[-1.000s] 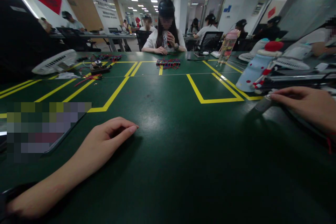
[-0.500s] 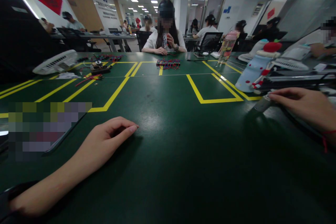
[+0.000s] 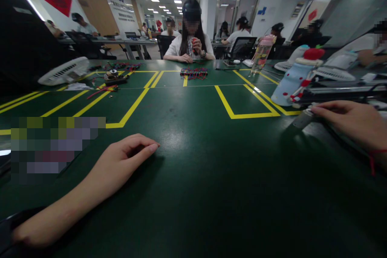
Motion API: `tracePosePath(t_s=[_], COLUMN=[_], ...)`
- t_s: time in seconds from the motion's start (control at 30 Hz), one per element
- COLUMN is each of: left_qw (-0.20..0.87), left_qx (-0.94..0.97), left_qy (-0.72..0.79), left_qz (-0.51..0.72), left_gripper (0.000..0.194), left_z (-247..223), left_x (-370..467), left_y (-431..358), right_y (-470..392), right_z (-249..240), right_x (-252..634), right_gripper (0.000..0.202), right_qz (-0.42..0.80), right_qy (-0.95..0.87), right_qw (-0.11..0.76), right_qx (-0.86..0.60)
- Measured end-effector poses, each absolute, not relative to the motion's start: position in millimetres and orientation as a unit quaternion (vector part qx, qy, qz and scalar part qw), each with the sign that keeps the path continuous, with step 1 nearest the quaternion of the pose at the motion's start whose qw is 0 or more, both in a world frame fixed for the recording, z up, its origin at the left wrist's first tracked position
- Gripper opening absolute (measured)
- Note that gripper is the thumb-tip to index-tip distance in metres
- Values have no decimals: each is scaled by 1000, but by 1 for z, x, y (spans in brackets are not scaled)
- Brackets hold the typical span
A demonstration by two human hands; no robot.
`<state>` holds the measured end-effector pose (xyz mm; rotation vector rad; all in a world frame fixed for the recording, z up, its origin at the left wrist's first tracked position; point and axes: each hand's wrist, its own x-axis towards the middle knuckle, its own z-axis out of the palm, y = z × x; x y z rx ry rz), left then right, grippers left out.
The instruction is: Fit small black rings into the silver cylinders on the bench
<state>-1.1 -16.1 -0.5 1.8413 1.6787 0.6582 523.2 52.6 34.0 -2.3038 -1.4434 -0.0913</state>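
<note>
Far left on the green desk (image 3: 187,193): white fan (image 3: 64,71), lying tilted. Near left: pixelated item (image 3: 57,145), can't tell what. Just right of the fan, a cluster of wired parts (image 3: 113,76), red leads trailing.

Left hand (image 3: 130,151): on the desk, fingers loosely curled, thumb tip right by the index tip. Can't tell if they meet. Nothing visible in it.

Far centre: wired strip (image 3: 194,73) on the desk, in front of a co-worker (image 3: 178,46) with something red in one raised hand.

Far right: clear bottle (image 3: 260,57), pink lid on, upright. Yellow and red patches on it; contents or print, can't tell. Nearer: light-blue bottle (image 3: 286,84), red top on, opaque, contents hidden.

Near right, just below that: small grey cylinder (image 3: 303,117), tilted, upper end pinched between thumb and fingers of the right hand (image 3: 353,121). Can't tell if its lower end touches the desk.
</note>
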Motion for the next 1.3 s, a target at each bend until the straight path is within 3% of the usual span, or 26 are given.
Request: tracePosePath(t_s=[0.53,1.13,1.3], left_qw=[283,268,270], left_qx=[676,693,689], left_qy=[638,623,628], left_qz=[236,245,240], left_gripper=[29,28,31], left_z=[9,-4,3], left_x=[5,-6,0], left_y=[-20,-17,-19], right_y=[47,55,51], right_z=[39,32,32], right_x=[508,517,520], right_gripper=[39,33,36], right_qz=[0,-26,0], right_qy=[-516,-501,-527], right_qw=[251,231,266], right_qx=[-819,-834,-808])
